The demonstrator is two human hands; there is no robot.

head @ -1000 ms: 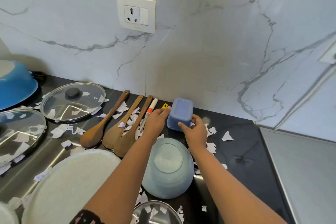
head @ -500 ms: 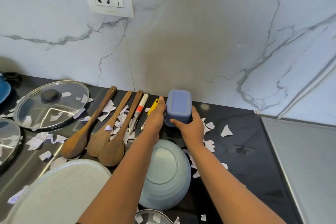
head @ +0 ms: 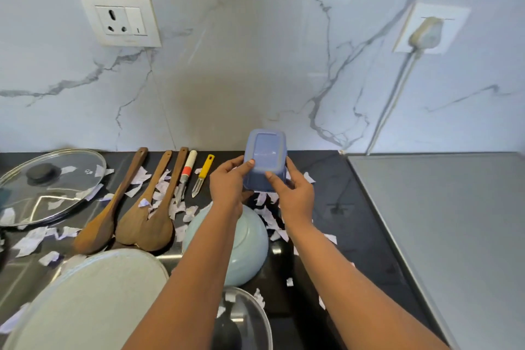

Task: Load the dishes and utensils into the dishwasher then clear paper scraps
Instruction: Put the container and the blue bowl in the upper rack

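Blue rectangular container, upside down

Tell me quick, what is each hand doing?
Left hand: grips the blue container.
Right hand: grips the blue container too.
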